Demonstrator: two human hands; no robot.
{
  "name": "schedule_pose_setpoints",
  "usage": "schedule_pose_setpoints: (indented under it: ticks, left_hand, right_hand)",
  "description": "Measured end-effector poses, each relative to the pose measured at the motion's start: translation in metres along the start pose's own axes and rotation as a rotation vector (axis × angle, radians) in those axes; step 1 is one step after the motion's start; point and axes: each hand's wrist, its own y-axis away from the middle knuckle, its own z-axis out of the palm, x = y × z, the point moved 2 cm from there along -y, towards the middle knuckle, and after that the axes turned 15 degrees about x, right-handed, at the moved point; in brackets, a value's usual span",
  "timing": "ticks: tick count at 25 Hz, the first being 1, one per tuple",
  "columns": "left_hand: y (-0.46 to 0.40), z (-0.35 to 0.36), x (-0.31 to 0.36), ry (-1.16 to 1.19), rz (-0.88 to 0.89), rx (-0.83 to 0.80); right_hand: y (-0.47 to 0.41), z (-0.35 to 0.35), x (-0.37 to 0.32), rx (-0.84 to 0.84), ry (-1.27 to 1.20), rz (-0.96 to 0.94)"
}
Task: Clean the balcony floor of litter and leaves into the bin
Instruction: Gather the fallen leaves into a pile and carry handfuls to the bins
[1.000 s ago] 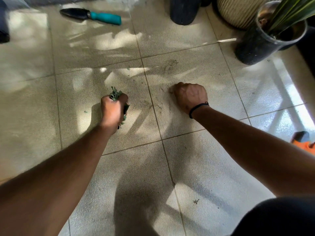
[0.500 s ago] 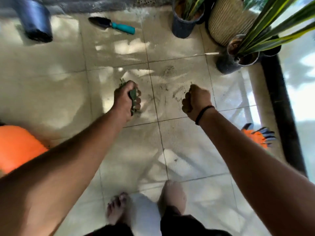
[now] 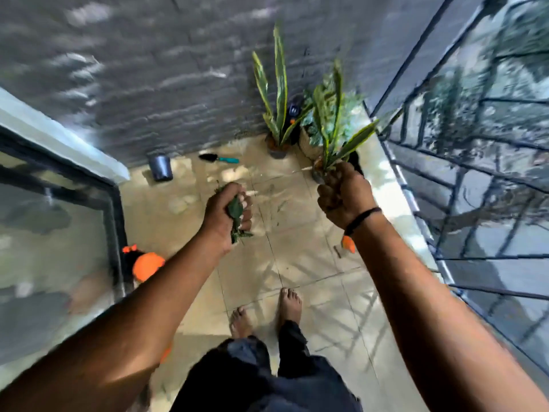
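No readable writing or brand marks anywhere; the whole view is smeared with motion blur.

The left hand (image 3: 227, 212) is sitting just left of centre, its grip curled tight round a bunch of green leaves (image 3: 236, 214), with bits poking out above the knuckles and below the palm. The right hand (image 3: 344, 193) is hanging at about 2 o'clock from the left one, fist closed, black band (image 3: 364, 217) on the wrist. Can't tell if that grip is actually holding anything, since the fingers are folded in and hiding the inside. The snake plant leaves behind it are just lining up with the fist.

Both hands are hovering above the tiled floor (image 3: 297, 257), which is showing smudges of dirt around the middle tiles. The person's bare feet (image 3: 267, 313) are standing at 6 o'clock.

Up at 12 o'clock, by the grey wall (image 3: 148, 69): a dark pot-like container (image 3: 160, 168), a trowel with a teal handle (image 3: 219, 158) lying flat, and potted snake plants (image 3: 277, 114) in the corner. An orange object (image 3: 147, 265) is sitting at 9 o'clock beside the glass door frame (image 3: 114, 221). Another orange bit (image 3: 348, 244) is peeking from under the right wrist. A railing (image 3: 463, 188) is running down the 3 o'clock side.
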Motion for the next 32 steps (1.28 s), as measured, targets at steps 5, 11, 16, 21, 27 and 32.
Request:
schedule_pose_setpoints:
  ticks: [5, 11, 16, 21, 27, 32]
  left_hand:
    - [0.093, 0.039, 0.032, 0.135, 0.108, -0.143]
    - [0.148, 0.054, 0.043, 0.112, -0.009, -0.399]
    - [0.169, 0.075, 0.004, 0.074, -0.227, -0.625]
    - [0.27, 0.109, -0.086, -0.224, -0.385, -0.858]
    - [0.441, 0.103, -0.246, -0.584, -0.586, -1.107]
    - [0.576, 0.038, -0.396, -0.878, -0.736, -1.3]
  right_hand:
    - [0.102, -0.01, -0.039, -0.116, -0.223, -0.05]
    - [0.211, -0.037, -0.056, -0.155, -0.415, -0.247]
    - [0.276, -0.107, -0.032, -0.049, -0.571, -0.406]
    - [0.366, -0.216, 0.015, 0.101, -0.836, -0.603]
    - [0.481, -0.352, 0.089, 0.317, -1.064, -0.826]
    - [0.596, -0.485, 0.208, 0.569, -1.284, -1.03]
